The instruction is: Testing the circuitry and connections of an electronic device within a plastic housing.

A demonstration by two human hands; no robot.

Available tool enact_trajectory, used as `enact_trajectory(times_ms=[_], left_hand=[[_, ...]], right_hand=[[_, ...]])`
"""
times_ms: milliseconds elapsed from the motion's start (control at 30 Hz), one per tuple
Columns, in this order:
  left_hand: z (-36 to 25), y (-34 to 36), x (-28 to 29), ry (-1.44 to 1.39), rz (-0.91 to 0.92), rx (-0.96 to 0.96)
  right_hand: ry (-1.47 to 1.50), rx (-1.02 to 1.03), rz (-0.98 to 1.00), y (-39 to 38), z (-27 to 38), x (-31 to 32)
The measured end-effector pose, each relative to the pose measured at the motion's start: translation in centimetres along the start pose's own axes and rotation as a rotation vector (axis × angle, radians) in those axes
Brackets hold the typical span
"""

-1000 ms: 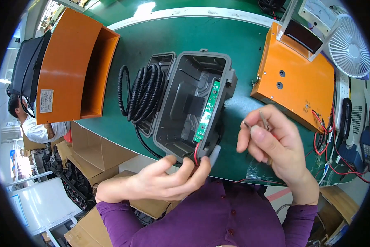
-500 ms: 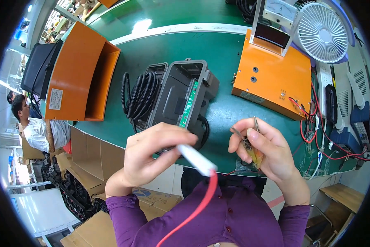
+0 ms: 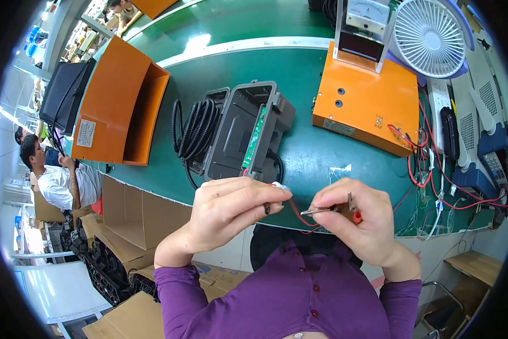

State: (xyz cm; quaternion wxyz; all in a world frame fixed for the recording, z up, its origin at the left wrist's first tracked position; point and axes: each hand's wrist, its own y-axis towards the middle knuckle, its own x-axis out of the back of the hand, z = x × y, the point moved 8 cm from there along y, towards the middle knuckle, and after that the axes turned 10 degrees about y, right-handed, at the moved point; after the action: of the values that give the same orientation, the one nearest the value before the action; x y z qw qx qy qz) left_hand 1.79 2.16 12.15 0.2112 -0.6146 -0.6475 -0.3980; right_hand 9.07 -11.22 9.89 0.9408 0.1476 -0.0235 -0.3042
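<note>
My left hand [image 3: 228, 206] is closed in a pinch on a red wire [image 3: 295, 212] with a small white end piece [image 3: 278, 186], mostly hidden by the fingers. A small black tip [image 3: 267, 209] shows under its fingertips. Close by on the right, my right hand [image 3: 355, 217] is closed round a small metal-tipped tool [image 3: 316, 211] with a red part; its exact kind is unclear. The metal tip points left toward the wire. Just beyond my left hand stands an opened grey plastic case [image 3: 231, 141] with a green circuit board [image 3: 255, 137] inside.
A coiled black cable [image 3: 194, 133] lies beside the case. An orange box [image 3: 367, 101] carrying a meter, with red leads, stands right, near a white fan [image 3: 432, 38]. An orange open-fronted housing [image 3: 113, 107] is at left. Cardboard boxes [image 3: 132, 212] and a seated person are farther left.
My hands have come closer together. The white piece and red wire have swung away from my chest toward the table. The tool's tip has turned left.
</note>
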Motion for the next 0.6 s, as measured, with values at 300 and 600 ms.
enact_trajectory(times_ms=[300, 600], left_hand=[[-0.8, -0.1, -0.9, 0.150, -0.091, -0.100], [-1.8, -0.2, -0.7, 0.283, -0.197, -0.180]], right_hand=[[-0.078, 0.067, -0.011, 0.4, 0.2, -0.7], [-0.098, 0.101, -0.019, 0.4, 0.4, -0.5]])
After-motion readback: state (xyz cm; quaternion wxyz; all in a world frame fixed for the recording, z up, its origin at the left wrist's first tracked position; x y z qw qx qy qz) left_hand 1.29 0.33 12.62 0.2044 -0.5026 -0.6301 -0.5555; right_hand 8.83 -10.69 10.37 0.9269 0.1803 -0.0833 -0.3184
